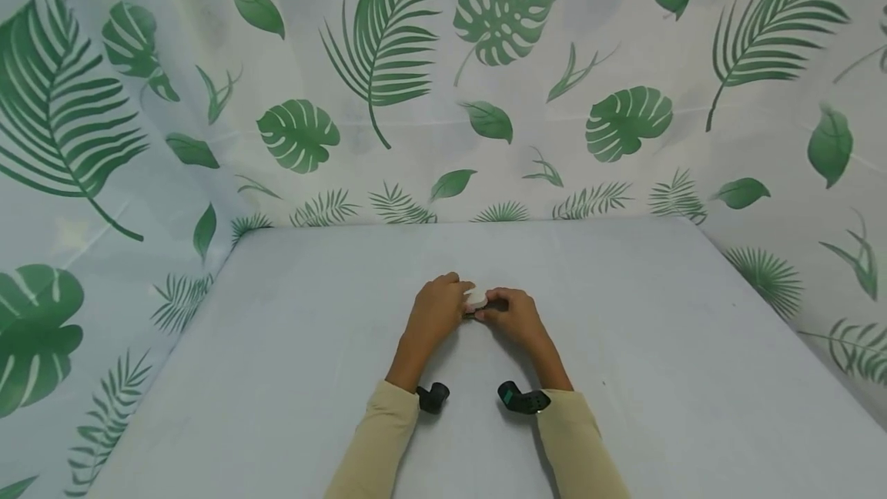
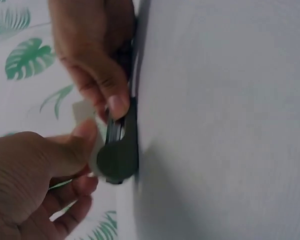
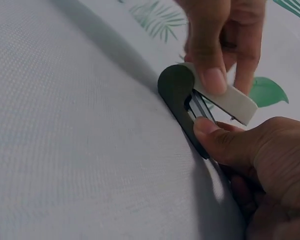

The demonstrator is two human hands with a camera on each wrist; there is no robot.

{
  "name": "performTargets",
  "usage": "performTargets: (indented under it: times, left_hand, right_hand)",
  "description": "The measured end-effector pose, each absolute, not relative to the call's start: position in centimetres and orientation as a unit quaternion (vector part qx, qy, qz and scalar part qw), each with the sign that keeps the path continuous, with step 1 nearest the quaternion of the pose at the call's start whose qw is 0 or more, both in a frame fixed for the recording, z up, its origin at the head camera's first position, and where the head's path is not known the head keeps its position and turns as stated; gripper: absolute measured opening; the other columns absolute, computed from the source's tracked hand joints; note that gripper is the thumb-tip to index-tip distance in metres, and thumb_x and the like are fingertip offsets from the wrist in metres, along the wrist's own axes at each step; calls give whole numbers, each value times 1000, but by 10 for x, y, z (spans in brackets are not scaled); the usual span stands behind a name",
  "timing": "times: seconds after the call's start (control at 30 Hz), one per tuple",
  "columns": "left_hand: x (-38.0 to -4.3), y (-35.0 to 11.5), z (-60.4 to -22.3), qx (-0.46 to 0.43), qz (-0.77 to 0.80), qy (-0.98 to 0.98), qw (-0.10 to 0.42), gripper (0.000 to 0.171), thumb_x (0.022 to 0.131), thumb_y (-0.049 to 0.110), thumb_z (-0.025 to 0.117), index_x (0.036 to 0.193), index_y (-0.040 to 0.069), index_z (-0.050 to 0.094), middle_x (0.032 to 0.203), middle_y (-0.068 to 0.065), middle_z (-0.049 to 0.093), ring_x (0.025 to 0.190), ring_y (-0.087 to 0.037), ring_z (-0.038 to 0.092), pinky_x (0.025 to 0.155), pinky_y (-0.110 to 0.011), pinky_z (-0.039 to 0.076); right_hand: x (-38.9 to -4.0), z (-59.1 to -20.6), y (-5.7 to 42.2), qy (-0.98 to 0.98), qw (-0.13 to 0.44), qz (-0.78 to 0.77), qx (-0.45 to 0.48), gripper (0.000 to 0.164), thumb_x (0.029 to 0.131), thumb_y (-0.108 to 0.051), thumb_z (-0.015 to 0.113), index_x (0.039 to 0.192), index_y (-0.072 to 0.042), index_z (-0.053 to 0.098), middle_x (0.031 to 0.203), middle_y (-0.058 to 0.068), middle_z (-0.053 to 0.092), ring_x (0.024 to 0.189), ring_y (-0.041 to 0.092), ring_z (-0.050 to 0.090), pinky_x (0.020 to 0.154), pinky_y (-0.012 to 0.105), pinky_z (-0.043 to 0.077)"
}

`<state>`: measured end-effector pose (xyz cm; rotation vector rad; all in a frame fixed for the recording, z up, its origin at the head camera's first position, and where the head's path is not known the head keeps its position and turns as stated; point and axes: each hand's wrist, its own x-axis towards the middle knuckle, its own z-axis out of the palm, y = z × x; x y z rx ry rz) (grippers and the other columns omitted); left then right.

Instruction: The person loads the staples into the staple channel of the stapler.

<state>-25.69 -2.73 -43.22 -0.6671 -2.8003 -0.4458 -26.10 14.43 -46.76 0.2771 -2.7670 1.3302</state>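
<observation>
A small stapler (image 1: 476, 299) stands over the white table between the two hands, its white top arm (image 3: 235, 103) swung up from its dark grey base (image 3: 176, 92). In the right wrist view, the gap between arm and base shows the metal staple channel (image 3: 202, 106). My left hand (image 1: 436, 308) pinches the white arm, thumb on its side near the rounded hinge end. With thumb and fingers, my right hand (image 1: 516, 319) grips the base at the end away from the hinge. Its thumb (image 2: 119, 106) lies at the channel in the left wrist view.
A pale table (image 1: 277, 376) spreads around both forearms. Leaf-printed cloth (image 1: 416, 160) hangs behind it and along both sides. Each wrist carries a black camera, the left one (image 1: 434, 398) and the right one (image 1: 521, 399), close above the table.
</observation>
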Motion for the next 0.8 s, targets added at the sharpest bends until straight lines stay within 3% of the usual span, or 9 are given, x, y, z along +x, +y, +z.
performTargets:
  times: [0.1, 0.17, 0.37, 0.53, 0.8]
  left_hand:
    - [-257, -39, -437, -193, -273, -940, 65, 38, 87, 24, 73, 124, 13, 67, 102, -5, 70, 90, -18, 65, 76, -33, 53]
    - [-256, -46, -442, -179, -335, -924, 40, 36, 88, 22, 72, 122, 11, 68, 106, -7, 71, 92, -20, 66, 77, -33, 54]
    - [-256, -57, -456, -168, -411, -895, 29, 30, 88, 21, 72, 114, 5, 70, 108, -10, 73, 92, -22, 69, 83, -35, 54]
    - [-253, -58, -457, -148, -433, -889, 23, 29, 88, 21, 73, 113, 6, 70, 107, -10, 73, 93, -23, 69, 85, -39, 53]
    - [-252, -54, -456, -131, -439, -889, 17, 26, 88, 22, 74, 110, 9, 72, 105, -7, 74, 91, -21, 69, 84, -37, 53]
  right_hand:
    - [-260, -466, 145, -899, 3, 428, 93, 37, 85, -20, 77, 113, 3, 67, 118, 19, 68, 118, 35, 59, 103, 52, 42]
    - [-259, -464, 146, -896, -18, 435, 85, 44, 87, -28, 75, 117, 2, 65, 120, 19, 66, 119, 34, 58, 103, 51, 42]
    - [-260, -462, 140, -902, -23, 427, 60, 54, 98, -47, 53, 117, 1, 67, 117, 19, 68, 109, 32, 63, 93, 48, 49]
    - [-261, -464, 135, -899, -6, 436, 47, 45, 100, -42, 53, 109, -2, 71, 110, 15, 70, 100, 28, 63, 85, 42, 49]
    - [-256, -462, 135, -882, 7, 467, 64, 31, 100, -31, 57, 110, -5, 69, 108, 12, 71, 100, 24, 64, 85, 39, 48]
